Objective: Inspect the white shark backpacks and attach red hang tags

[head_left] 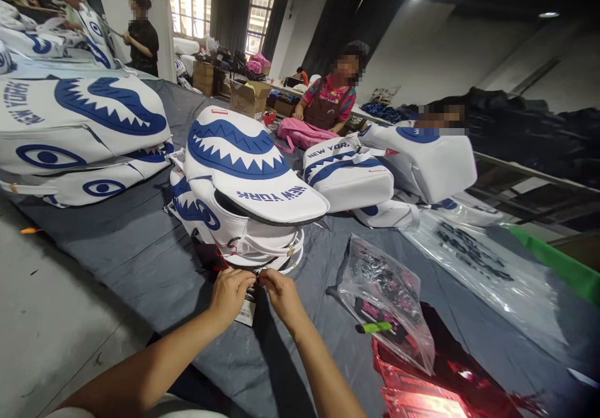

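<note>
A white backpack (244, 155) with a blue toothed mouth and "NEW YORK" lettering lies on top of another white backpack (190, 209) on the table in front of me. At its near side, my left hand (230, 294) pinches the top of a black-and-white hang tag (247, 310), which dangles below the fingers. My right hand (281, 292) is closed in a pinch against the left fingertips; what it grips is too small to make out. A thin red cord (227, 250) and a dark red piece (209, 255) show by the backpack's straps (276, 246).
More white backpacks (117, 112) are stacked at left, others (349, 177) at right. Right of my hands lie a clear plastic bag (384, 280), a green cutter (374, 327) and shiny red packets (417, 387). A person (330, 102) handles a pink bag (304, 134) across the table.
</note>
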Demonstrator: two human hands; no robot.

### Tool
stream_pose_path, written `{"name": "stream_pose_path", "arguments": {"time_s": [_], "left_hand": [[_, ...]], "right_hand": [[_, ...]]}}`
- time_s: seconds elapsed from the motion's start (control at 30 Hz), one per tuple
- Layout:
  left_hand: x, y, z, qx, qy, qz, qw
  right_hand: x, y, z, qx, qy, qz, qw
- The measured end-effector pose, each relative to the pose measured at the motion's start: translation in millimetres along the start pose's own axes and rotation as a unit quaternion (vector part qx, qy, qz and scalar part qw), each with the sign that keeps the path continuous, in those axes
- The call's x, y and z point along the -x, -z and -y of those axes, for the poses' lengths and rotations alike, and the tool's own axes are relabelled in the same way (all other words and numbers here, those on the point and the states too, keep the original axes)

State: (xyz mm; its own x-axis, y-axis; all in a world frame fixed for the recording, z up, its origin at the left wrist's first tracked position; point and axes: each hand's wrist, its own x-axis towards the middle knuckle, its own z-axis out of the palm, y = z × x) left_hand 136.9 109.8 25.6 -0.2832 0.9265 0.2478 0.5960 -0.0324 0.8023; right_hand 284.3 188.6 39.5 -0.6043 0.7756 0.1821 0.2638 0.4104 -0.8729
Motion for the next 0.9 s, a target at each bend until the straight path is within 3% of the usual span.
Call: {"name": "stream_pose_path", "arguments": {"time_s": [0.13, 0.27, 0.47, 0.7, 0.8, 0.9], "left_hand": [[0.5, -4.2, 7.5, -0.051, -0.035, 0.027, 0.998], [-1.6, -2.6, 10.0, -0.069, -0.024, 0.063, 0.995], [-5.7, 7.7, 6.8, -0.092, -0.006, 0.137, 0.986], [-9.5, 5.2, 11.7, -0.084, -0.004, 0.132, 0.988], [-2.7, -2.8, 12.7, -0.089, -0.008, 0.119, 0.989], [-9.8, -14.8, 21.0, -0.104, 0.009, 0.099, 0.990]], "right_hand": [[2.5, 7.3, 6.7, 0.205, 0.073, 0.040, 0.975], [1.8, 7.1, 10.5, 0.326, 0.102, 0.070, 0.937], [1.2, 3.9, 12.3, 0.377, 0.135, 0.110, 0.910], [-3.3, -0.2, 8.4, 0.452, 0.171, 0.127, 0.867], [4.2, -2.2, -5.5, 0.412, 0.213, 0.125, 0.877], [-2.0, 0.1, -39.7, 0.302, 0.215, 0.103, 0.923]]}}
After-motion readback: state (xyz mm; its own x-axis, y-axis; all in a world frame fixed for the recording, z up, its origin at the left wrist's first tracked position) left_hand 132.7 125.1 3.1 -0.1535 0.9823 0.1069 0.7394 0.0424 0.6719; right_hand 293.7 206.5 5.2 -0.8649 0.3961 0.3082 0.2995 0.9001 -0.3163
